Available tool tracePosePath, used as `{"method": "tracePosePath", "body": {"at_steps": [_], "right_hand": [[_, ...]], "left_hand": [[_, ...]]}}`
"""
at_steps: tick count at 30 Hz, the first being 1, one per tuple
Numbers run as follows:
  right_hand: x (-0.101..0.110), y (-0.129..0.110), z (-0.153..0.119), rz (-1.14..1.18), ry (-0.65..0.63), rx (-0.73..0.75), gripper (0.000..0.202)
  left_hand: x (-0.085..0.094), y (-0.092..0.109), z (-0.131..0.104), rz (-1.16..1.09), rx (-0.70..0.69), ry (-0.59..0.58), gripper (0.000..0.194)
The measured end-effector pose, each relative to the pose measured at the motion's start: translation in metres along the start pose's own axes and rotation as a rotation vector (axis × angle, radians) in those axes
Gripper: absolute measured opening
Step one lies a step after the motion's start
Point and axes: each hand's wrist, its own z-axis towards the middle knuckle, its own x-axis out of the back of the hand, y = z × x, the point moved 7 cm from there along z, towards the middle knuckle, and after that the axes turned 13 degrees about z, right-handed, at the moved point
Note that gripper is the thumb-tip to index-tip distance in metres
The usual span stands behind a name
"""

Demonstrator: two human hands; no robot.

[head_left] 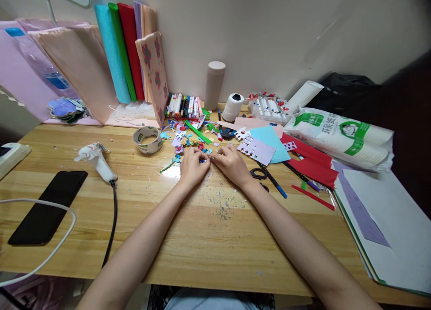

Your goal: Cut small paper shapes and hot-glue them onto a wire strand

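Note:
My left hand (194, 167) and my right hand (232, 164) meet fingertip to fingertip low over the wooden table. Both are closed in a pinch, and whatever lies between the fingers is too small and hidden to name. Just beyond them spreads a heap of colourful paper scraps, with a green strip (198, 132) on top. Left of my left hand lies a thin green stick (167, 167) with blue bits at its end. To the right of my right hand are black-handled scissors (258, 173) and a blue pen (278, 188), near a lilac punched sheet (256, 149).
A tape roll (147, 140), a white glue gun (97, 161) with its cord and a black phone (50, 206) lie left. Behind stand markers (183, 105), a tumbler (214, 85) and a thread spool (233, 107). Packaged paper cups (340, 137) and paper sheets (387, 211) lie right.

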Motion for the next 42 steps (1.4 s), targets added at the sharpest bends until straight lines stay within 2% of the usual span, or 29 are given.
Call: {"method": "tracePosePath", "body": {"at_steps": [5, 35, 39, 42], "right_hand": [[-0.002, -0.001, 0.001, -0.020, -0.042, 0.002, 0.024], [-0.004, 0.007, -0.004, -0.049, -0.049, -0.044, 0.023], [0.006, 0.003, -0.004, 0.023, -0.003, -0.078, 0.024], [0.032, -0.006, -0.004, 0.155, 0.117, -0.152, 0.025]], "left_hand": [[0.001, 0.000, 0.000, -0.002, 0.005, 0.002, 0.010], [0.001, 0.000, -0.001, -0.012, 0.016, 0.015, 0.009], [-0.002, -0.002, -0.001, -0.024, -0.003, 0.011, 0.009], [0.005, 0.001, -0.002, -0.044, -0.022, 0.013, 0.011]]}}
